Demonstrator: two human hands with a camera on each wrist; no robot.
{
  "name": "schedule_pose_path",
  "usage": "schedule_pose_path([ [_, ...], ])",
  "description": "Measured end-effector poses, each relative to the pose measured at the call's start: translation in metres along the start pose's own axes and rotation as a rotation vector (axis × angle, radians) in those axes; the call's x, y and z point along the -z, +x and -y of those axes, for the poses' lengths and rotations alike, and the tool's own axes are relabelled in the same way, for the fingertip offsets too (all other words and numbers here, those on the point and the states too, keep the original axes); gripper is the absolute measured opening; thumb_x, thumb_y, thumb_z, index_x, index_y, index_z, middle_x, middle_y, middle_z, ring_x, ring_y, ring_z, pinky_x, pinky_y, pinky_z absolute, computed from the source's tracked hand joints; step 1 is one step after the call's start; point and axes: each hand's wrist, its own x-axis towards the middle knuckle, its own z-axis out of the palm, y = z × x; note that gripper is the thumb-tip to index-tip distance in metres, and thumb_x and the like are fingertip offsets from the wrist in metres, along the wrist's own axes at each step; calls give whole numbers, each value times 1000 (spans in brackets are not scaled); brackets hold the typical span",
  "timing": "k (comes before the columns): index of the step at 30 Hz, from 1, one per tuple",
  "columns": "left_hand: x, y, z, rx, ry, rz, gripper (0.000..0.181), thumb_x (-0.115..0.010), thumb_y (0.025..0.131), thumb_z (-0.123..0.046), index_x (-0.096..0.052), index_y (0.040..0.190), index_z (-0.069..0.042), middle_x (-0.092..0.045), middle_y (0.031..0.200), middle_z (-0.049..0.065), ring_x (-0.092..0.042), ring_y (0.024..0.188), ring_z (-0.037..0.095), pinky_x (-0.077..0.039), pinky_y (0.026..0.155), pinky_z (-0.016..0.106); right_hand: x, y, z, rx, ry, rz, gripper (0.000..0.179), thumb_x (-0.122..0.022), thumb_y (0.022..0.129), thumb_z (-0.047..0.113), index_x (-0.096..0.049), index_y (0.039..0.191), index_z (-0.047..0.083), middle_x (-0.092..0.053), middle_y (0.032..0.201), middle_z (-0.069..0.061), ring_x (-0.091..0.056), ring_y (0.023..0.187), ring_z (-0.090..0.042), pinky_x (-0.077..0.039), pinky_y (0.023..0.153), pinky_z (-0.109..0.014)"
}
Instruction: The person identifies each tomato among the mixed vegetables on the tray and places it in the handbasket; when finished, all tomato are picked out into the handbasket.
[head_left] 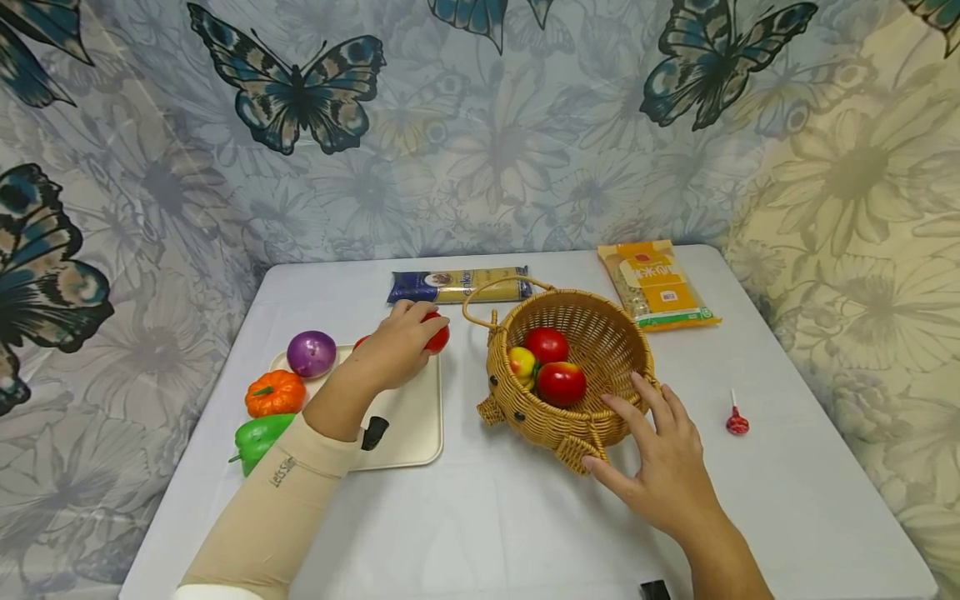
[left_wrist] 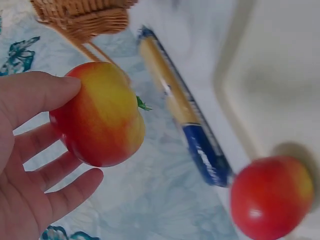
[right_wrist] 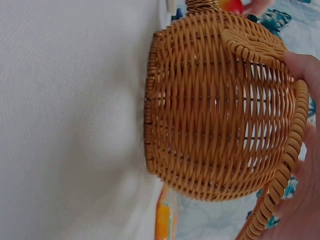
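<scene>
My left hand (head_left: 396, 346) holds a red-and-yellow tomato (left_wrist: 100, 117) with a green stem, thumb on one side and fingers on the other, above the far right part of a cream tray (head_left: 408, 442). A second tomato (left_wrist: 272, 197) lies on the tray, mostly hidden by that hand in the head view. To the right stands a woven wicker basket (head_left: 577, 312) with an animal face. Inside it are three tomatoes, among them a red one (head_left: 561, 383). My right hand (head_left: 667, 467) grips the basket's near right rim, fingers inside and thumb outside.
Along the tray's left side are a purple round vegetable (head_left: 311, 354), an orange pumpkin (head_left: 274, 393) and a green bell pepper (head_left: 261, 440). A pasta packet (head_left: 457, 285) and a yellow grain bag (head_left: 658, 283) lie at the back. A red lollipop (head_left: 737, 422) is at right.
</scene>
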Motion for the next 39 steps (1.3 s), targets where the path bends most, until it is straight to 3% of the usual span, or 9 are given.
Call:
schedule_pose_path([
  [9, 24, 12, -34, -84, -22, -40, 47, -66, 98, -9, -58, 144, -13, -47, 151, 13, -39, 137, 36, -48, 109, 50, 0, 0, -3, 1, 14, -6, 80, -87, 73, 49, -54, 142, 28, -28, 166, -10, -23, 146, -55, -27, 97, -85],
  [21, 39, 26, -71, -171, -49, -53, 49, -64, 99, -10, -56, 146, -16, -45, 153, 9, -38, 141, 38, -48, 110, 47, -2, 0, -4, 1, 31, -9, 80, -88, 72, 47, -54, 142, 28, -28, 166, -9, -23, 145, -55, -26, 100, -84],
  [29, 34, 37, -98, -276, -52, 1, 52, -65, 101, -17, -51, 151, -18, -39, 158, 7, -34, 143, 30, -46, 112, 41, 0, -2, -5, -5, 30, -8, 81, -88, 73, 48, -53, 143, 28, -26, 167, -9, -22, 146, -55, -25, 100, -85],
  [36, 16, 45, -116, -390, -49, 54, 51, -67, 100, -21, -52, 149, -19, -43, 156, 6, -39, 139, 28, -47, 110, 38, 0, -2, -4, 3, 29, -5, 81, -87, 73, 48, -53, 143, 28, -27, 166, -10, -22, 146, -55, -25, 100, -84],
  [39, 8, 46, -121, -399, -46, 98, 52, -66, 101, -23, -51, 150, -19, -42, 157, 5, -39, 140, 28, -48, 109, 37, 0, -2, -4, 11, 34, -7, 80, -88, 73, 48, -54, 143, 28, -28, 166, -10, -23, 145, -56, -26, 99, -84],
])
